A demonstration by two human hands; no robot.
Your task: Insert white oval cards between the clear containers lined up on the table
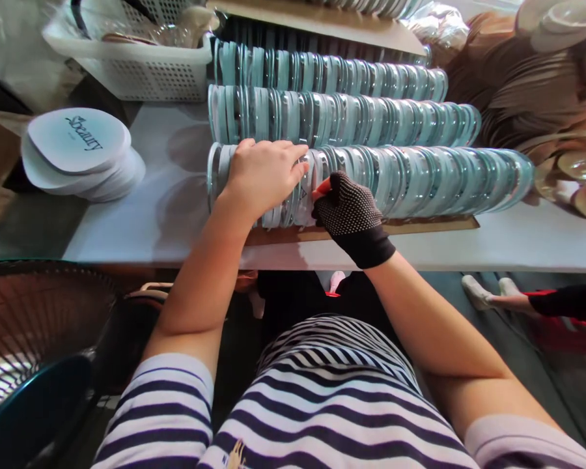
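Observation:
My left hand (266,170), bare, lies over the top of the nearest row of round glassy discs (420,179), its fingers stretched out to the right. These discs stand on edge, packed face to face on a strip of brown cardboard (432,225). Against the front of the same row is my right hand (350,207), in a black glove with pale dots. Its fingers are curled closed, with the thumb and a bare fingertip near a disc's edge; what they pinch, if anything, is hidden.
Two more rows of discs (346,119) run behind. Left on the white table (112,225) stands a stack of white cards (81,146) printed "beauty", below a white plastic basket (161,71). Brown discs (522,98) pile up at right. A fan (43,326) stands lower left; another person's feet (488,296) show at right.

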